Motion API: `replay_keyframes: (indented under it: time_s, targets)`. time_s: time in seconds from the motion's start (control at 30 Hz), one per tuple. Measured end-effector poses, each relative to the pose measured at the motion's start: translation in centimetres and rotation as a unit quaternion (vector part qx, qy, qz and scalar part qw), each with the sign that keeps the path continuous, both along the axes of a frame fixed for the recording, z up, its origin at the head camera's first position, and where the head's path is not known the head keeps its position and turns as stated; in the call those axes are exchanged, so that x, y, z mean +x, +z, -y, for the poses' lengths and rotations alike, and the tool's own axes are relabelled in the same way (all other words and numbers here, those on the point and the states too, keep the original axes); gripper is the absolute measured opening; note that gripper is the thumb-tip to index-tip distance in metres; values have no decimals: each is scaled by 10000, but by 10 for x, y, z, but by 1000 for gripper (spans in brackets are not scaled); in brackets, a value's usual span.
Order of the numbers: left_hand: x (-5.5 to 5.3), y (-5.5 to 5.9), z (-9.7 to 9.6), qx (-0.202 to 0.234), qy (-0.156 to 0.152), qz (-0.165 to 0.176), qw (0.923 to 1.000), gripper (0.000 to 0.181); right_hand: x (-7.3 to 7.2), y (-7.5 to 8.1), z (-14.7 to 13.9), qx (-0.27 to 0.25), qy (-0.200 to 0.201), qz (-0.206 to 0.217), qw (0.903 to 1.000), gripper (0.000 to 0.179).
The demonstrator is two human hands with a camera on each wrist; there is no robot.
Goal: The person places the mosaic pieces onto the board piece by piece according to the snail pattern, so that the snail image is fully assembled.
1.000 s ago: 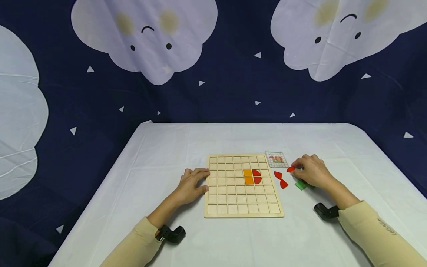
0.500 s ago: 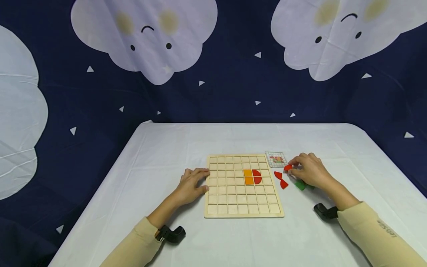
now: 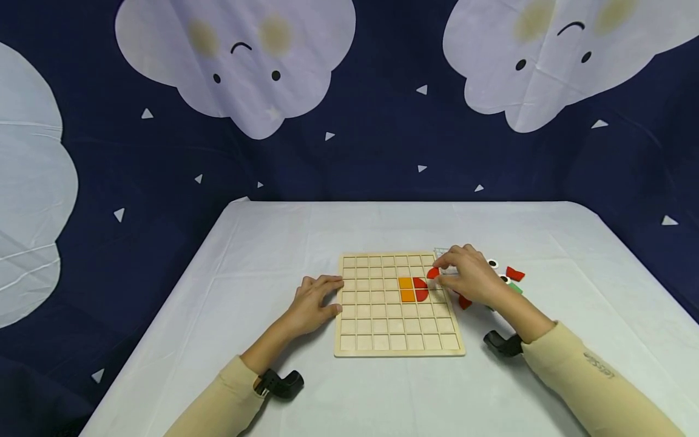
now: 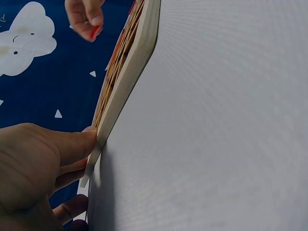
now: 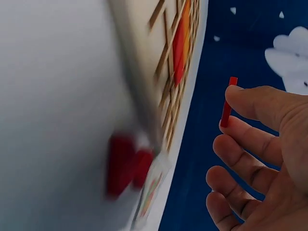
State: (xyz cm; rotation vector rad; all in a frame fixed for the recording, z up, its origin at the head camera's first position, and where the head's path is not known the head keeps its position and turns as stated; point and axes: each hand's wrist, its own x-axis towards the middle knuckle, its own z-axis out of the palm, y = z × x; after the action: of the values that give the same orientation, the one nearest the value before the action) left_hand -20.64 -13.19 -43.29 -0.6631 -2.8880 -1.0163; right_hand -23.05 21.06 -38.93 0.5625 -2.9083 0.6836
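My right hand (image 3: 471,276) pinches a red quarter-circle tile (image 3: 433,273) between thumb and index finger, above the right edge of a wooden grid board (image 3: 371,328). In the right wrist view the red tile (image 5: 229,102) is held on edge while the other fingers stay loosely bent. Set in the board are two orange square tiles (image 3: 406,289) with two red quarter-circle tiles (image 3: 420,291) beside them, forming a half disc. My left hand (image 3: 312,306) rests against the board's left edge, thumb and fingers spread and touching it.
Right of the board lie a red tile (image 3: 464,302), a bow-shaped red piece (image 3: 514,274), a green piece (image 3: 515,287) and two round eye pieces (image 3: 493,263). My right hand mostly covers a pattern card (image 3: 441,251). A white cloth covers the table (image 3: 306,243).
My right hand has carried the red tile left from the loose pieces to over the board's edge, uncovering the eye pieces and the bow-shaped red piece. My left hand has stayed put.
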Motion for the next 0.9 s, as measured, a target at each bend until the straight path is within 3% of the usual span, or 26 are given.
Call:
replay_keyframes:
  time_s: [0.2,0.5,0.9]
  targets:
    - [0,0,1,-11,0,0,10000,49,-6,3,29,48,336,-178,9993,26]
    - [0,0,0,26,-10,-21,10000,49,-14,-1,61,240,625,-74,9977,24]
    - [0,1,-1,3,-11,11,10000,49,-23,-12,70,420,733,174,9963,23]
